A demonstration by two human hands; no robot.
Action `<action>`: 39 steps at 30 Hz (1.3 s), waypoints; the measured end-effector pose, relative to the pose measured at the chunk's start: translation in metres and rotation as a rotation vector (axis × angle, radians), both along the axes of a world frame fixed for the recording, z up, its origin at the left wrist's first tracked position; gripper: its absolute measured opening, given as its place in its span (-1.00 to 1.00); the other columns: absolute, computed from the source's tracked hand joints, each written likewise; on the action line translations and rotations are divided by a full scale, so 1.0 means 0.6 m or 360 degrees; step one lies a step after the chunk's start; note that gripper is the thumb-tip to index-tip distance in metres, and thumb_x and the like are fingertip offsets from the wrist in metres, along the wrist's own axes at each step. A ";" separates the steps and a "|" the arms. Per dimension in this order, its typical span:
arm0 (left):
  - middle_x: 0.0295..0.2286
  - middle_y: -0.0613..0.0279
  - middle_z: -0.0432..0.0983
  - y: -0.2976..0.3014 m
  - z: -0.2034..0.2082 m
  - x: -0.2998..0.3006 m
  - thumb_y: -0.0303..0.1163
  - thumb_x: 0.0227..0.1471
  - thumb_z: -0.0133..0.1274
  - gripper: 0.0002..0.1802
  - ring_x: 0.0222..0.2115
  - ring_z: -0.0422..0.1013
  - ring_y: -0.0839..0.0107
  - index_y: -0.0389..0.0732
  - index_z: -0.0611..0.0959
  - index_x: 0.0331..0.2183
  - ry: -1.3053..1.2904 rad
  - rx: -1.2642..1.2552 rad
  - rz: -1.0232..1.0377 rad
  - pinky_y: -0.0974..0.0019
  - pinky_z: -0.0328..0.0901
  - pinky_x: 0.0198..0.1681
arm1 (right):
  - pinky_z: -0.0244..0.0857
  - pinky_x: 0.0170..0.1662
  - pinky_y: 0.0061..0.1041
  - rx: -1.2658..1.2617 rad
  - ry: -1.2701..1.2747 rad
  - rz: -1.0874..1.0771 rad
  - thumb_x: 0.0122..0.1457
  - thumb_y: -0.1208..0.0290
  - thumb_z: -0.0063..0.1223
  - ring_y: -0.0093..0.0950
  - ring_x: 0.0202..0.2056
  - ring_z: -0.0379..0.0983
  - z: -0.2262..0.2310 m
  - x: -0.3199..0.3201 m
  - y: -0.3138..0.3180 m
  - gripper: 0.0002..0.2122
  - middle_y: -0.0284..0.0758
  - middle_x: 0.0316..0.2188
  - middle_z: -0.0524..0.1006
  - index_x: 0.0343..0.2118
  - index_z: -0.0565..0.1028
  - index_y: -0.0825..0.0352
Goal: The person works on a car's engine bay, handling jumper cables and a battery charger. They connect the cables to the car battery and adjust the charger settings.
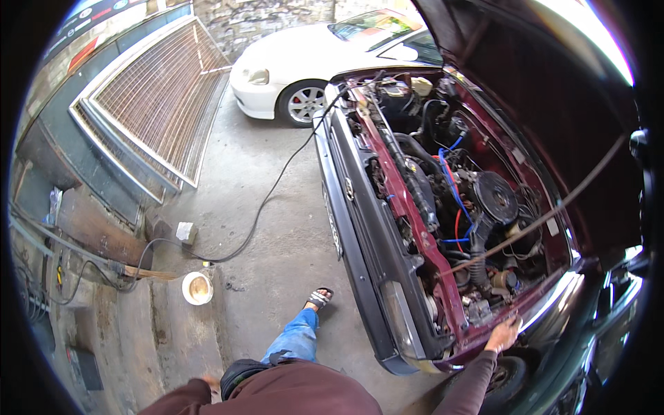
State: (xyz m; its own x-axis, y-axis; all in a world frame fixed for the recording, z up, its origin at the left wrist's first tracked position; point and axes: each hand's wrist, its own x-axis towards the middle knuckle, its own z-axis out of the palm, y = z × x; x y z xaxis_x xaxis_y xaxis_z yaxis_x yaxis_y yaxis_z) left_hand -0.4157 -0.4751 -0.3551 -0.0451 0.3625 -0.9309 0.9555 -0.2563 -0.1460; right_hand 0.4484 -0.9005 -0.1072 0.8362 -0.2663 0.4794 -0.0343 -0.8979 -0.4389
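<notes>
My right hand [503, 335] is at the near front corner of a dark red car, against the edge of its fender [546, 304]. Its fingers are bunched together, and whatever is between them is too small to make out. Beside it lies the open engine bay, with a round black air cleaner [496, 196], a ribbed hose [478, 259] and blue and red hoses. A thin rod [546, 220] props the raised hood [553, 104]. My left hand [211, 382] hangs low by my body, partly covered by my sleeve, its fingers mostly hidden.
A white car [297, 62] is parked ahead. A black cable [266, 200] crosses the concrete floor from the engine bay to the left. Nearby are a white bucket [198, 288], a concrete block [186, 232], steps [138, 318] and leaning metal mesh frames [155, 90]. Another dark vehicle [609, 339] stands at right.
</notes>
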 end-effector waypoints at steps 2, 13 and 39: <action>-0.13 -0.03 0.67 -0.025 0.023 -0.013 0.00 0.05 0.18 -0.46 -0.08 0.59 0.06 -0.16 0.75 -0.04 -0.0159 -0.0020 0.0125 0.07 0.41 0.05 | 0.39 -0.11 -0.01 0.0081 0.0074 -0.0065 0.42 0.04 -0.18 0.05 -0.11 0.55 0.019 -0.010 0.009 -0.64 -0.07 -0.11 0.63 0.01 0.54 0.16; -0.24 -0.22 0.67 0.135 0.055 0.250 -0.18 0.10 0.12 -0.53 -0.17 0.61 -0.04 -0.41 0.69 -0.14 -0.1020 0.0811 -0.0332 0.04 0.47 -0.10 | 0.43 -0.16 0.00 0.0055 0.0089 -0.0086 0.38 0.07 -0.14 0.01 -0.20 0.59 0.029 -0.024 0.054 -0.71 -0.07 -0.25 0.65 -0.08 0.55 0.09; 0.25 -0.12 0.26 0.027 0.371 1.486 0.12 0.10 0.12 -0.26 0.35 0.02 -0.07 -0.14 0.50 0.18 -0.1917 0.1408 -0.0805 -0.23 -0.15 0.40 | 0.46 -0.16 -0.18 0.0082 -0.0091 -0.0001 0.30 0.19 0.06 -0.14 -0.22 0.61 0.038 -0.032 0.056 -0.80 -0.23 -0.27 0.68 -0.17 0.62 0.13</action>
State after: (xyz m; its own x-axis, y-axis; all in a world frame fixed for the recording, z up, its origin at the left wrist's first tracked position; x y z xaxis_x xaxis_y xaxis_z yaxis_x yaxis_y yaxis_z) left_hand 0.4760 -0.4591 -0.1323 0.8251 0.5367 0.1764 0.4621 -0.8208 0.3358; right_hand 0.4292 -0.8672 -0.0844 0.8076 -0.2927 0.5120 -0.0086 -0.8739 -0.4860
